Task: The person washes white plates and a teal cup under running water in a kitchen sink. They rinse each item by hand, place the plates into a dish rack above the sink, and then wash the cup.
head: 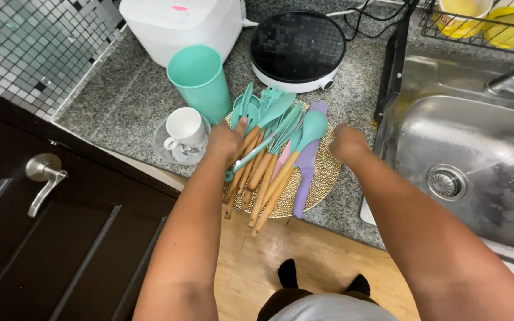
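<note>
The speckled tabletop (126, 95) carries a round gold mat (322, 172) between both hands, heaped with teal wooden-handled utensils (272, 148). Left hand (226, 139) pinches one handle; right hand (347, 144) is curled, holding nothing visible. Best lift singly, steadying neighbours.

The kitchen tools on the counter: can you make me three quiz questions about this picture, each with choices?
1. Where do the wooden-handled utensils lie?
A. in the sink
B. on a round gold mat
C. inside the teal cup

2. What colour is the mug on the glass saucer?
A. white
B. red
C. black

3. How does the tall teal cup stand?
A. tipped on its side
B. upside down
C. upright, open end up

Answers:
1 B: they are spread across the gold mat, between the left hand and the right hand.
2 A: its whole body is white.
3 C: its open mouth faces up.
</note>
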